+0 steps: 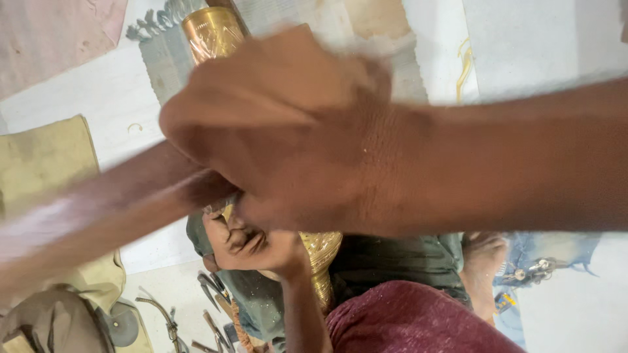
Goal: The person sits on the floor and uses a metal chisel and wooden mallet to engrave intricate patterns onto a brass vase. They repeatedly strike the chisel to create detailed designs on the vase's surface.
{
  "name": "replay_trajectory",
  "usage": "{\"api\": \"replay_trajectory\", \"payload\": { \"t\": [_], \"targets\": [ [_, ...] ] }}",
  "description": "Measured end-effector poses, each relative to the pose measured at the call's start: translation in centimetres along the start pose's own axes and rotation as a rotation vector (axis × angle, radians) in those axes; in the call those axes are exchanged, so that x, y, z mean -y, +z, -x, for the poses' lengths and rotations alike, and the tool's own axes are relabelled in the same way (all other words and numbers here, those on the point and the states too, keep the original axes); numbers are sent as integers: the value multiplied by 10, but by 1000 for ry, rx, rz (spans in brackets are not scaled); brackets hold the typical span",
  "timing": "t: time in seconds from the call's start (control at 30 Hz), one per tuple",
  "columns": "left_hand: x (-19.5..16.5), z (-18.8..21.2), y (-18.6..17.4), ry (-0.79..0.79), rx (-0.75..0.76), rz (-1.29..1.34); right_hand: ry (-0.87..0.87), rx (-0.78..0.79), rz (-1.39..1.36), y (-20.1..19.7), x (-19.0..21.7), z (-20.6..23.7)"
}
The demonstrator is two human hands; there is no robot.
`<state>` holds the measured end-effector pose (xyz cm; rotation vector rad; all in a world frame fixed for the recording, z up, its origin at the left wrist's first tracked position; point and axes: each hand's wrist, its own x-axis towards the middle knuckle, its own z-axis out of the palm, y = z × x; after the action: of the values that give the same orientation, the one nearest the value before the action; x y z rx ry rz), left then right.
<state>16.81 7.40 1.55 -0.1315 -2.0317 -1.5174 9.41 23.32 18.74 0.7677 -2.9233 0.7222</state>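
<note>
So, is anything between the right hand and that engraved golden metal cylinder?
Nothing visible does. The right hand lies directly over the engraved golden metal cylinder, hiding its middle. The blurred left forearm crosses just beneath it, and another hand is fisted lower down. Whether the right hand's fingers close is hidden.

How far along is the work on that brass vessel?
Done: the brass vessel already bears engraved patterns. In hand: the right hand covers its middle and another hand grips lower down, though blur hides the details. What is left cannot be judged; tools lie on the floor.
</note>
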Motion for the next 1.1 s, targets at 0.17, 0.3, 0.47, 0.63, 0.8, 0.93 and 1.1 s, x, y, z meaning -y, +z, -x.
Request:
{"api": "replay_trajectory", "payload": {
  "t": [0.17,0.3,0.47,0.63,0.8,0.93,1.1],
  "targets": [
    [-1,0,2,-34,-30,30,50,404,246,17,-7,6],
    [-12,-6,4,-143,-36,86,-19,154,200,-1,-2,7],
    [-6,-3,0,-236,-50,350,-49,-198,91,-15,0,3],
    [10,11,-1,-163,-38,29,-155,-217,140,4,-19,19],
    [2,2,2,-161,-65,26,-45,-150,47,26,-22,33],
    [-13,1,5,-69,18,-127,6,-225,-166,11,-15,27],
    [-9,4,7,-18,-13,-284,-89,-274,148,0,-22,33]
  ]
}}
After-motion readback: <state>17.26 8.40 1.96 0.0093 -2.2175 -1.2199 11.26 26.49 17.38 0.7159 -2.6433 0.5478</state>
